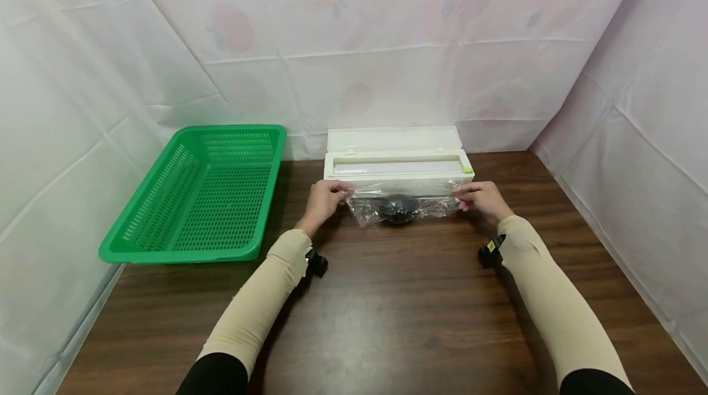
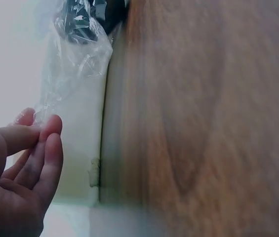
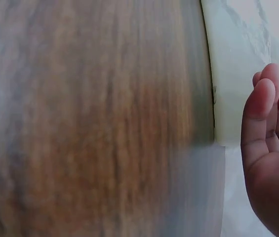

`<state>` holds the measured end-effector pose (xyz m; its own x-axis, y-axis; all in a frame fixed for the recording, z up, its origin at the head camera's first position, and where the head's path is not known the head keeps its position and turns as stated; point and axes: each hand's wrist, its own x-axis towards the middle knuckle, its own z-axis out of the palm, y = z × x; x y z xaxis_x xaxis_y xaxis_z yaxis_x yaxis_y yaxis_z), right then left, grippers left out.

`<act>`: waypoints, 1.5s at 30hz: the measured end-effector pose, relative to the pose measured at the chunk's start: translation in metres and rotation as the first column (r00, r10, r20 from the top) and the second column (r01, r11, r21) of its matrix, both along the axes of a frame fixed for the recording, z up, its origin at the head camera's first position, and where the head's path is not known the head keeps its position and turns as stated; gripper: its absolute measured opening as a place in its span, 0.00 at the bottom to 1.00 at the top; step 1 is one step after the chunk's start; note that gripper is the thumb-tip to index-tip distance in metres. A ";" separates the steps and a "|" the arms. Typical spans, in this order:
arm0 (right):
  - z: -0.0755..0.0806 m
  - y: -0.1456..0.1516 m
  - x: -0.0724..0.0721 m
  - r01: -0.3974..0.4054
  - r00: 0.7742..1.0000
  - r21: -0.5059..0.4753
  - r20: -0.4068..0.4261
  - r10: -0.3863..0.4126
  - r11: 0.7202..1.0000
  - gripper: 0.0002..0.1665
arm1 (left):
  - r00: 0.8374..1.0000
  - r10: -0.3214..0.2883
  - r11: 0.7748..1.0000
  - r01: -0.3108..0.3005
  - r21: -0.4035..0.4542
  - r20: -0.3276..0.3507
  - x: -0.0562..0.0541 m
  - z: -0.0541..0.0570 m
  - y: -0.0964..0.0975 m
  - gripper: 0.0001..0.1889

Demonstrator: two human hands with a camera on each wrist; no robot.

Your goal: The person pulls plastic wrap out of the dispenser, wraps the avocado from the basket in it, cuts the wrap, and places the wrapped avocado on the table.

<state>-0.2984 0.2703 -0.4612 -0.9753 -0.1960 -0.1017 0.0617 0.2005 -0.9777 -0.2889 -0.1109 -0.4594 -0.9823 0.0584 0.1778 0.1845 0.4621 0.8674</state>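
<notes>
Between both hands stretches a sheet of clear plastic wrap (image 1: 370, 206), at the front of a white cling film box (image 1: 398, 156) with its lid raised. My left hand (image 1: 325, 201) pinches the left edge of the sheet between thumb and fingers. At the opposite edge my right hand (image 1: 482, 197) pinches the film in the same way. A dark, glossy, rounded object (image 1: 398, 208) shows through the wrap, midway between the hands; its kind is unclear. In the left wrist view the crinkled film (image 2: 82, 64) runs up from the left fingertips toward this dark object (image 2: 80, 22).
A green plastic basket (image 1: 259, 241) with slotted sides stands on the left of the brown wooden table (image 1: 387, 321). Pale patterned cloth (image 1: 359, 32) hangs behind and on both sides. A light green piece (image 1: 468, 169) sits at the box's right end.
</notes>
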 end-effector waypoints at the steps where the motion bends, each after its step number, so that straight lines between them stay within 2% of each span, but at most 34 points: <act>1: 0.000 0.000 0.000 0.005 1.000 -0.001 0.010 -0.005 1.000 0.13 | 1.000 -0.001 1.000 0.001 0.005 0.005 0.000 0.000 -0.001 0.05; 6: 0.003 0.001 0.002 -0.003 0.998 0.024 0.056 0.002 1.000 0.14 | 1.000 -0.004 0.999 0.003 0.038 0.027 0.001 0.003 -0.002 0.05; 10: 0.004 0.001 0.002 -0.007 0.996 0.003 0.085 0.007 1.000 0.12 | 0.999 -0.018 0.997 0.016 0.081 0.034 0.002 0.006 -0.004 0.05; 14: 0.003 0.000 0.004 0.008 0.996 -0.025 0.088 -0.006 1.000 0.21 | 0.998 -0.051 0.993 0.048 0.105 0.032 0.004 0.005 -0.006 0.05; 17: 0.004 -0.002 0.006 0.017 0.997 -0.024 0.080 -0.015 1.000 0.23 | 0.997 -0.075 0.992 0.071 0.103 0.029 0.006 0.005 -0.006 0.05; 20: 0.005 -0.002 0.007 0.016 0.998 -0.015 0.056 -0.015 1.000 0.20 | 0.996 -0.091 0.993 0.089 0.073 0.018 0.008 0.007 -0.007 0.06; 23: 0.007 -0.001 0.008 0.020 1.000 0.013 0.014 -0.020 1.000 0.16 | 0.994 -0.111 0.994 0.111 0.004 -0.005 0.009 0.009 -0.007 0.08; 28: 0.009 -0.001 0.008 0.006 0.998 0.106 -0.066 0.001 0.994 0.10 | 0.993 -0.117 0.988 0.113 -0.103 -0.031 0.014 0.014 -0.006 0.09; 32: 0.012 -0.004 0.009 -0.008 0.993 0.181 -0.116 0.029 0.983 0.13 | 0.993 -0.117 0.989 0.113 -0.100 -0.034 0.017 0.015 -0.002 0.10; 34: 0.014 -0.006 0.010 0.007 0.990 0.197 -0.139 0.021 0.980 0.14 | 0.990 -0.133 0.988 0.130 -0.083 -0.041 0.017 0.015 0.001 0.10; 37: 0.017 -0.008 0.011 0.034 0.986 0.203 -0.168 0.001 0.979 0.21 | 0.983 -0.179 0.981 0.175 -0.084 -0.048 0.016 0.017 0.007 0.12; 40: 0.020 -0.014 0.010 0.041 0.985 0.227 -0.171 -0.001 0.973 0.25 | 0.973 -0.222 0.961 0.208 -0.180 -0.060 0.014 0.020 0.015 0.13; 42: 0.022 -0.019 0.009 0.025 0.983 0.275 -0.180 0.026 0.961 0.25 | 0.964 -0.251 0.933 0.216 -0.287 -0.090 0.014 0.024 0.022 0.13; 43: 0.024 -0.022 0.008 0.017 0.982 0.308 -0.186 0.043 0.951 0.24 | 0.957 -0.267 0.911 0.214 -0.354 -0.109 0.014 0.026 0.026 0.13; 45: 0.026 -0.028 0.006 0.007 0.977 0.376 -0.199 0.073 0.927 0.21 | 0.938 -0.311 0.851 0.204 -0.485 -0.152 0.014 0.031 0.035 0.13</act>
<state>-0.2925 0.2424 -0.4351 -0.9761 -0.2155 0.0286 -0.1457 0.5508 -0.8218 -0.2748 -0.0759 -0.4281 -0.8599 0.4308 0.2738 0.5100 0.7033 0.4952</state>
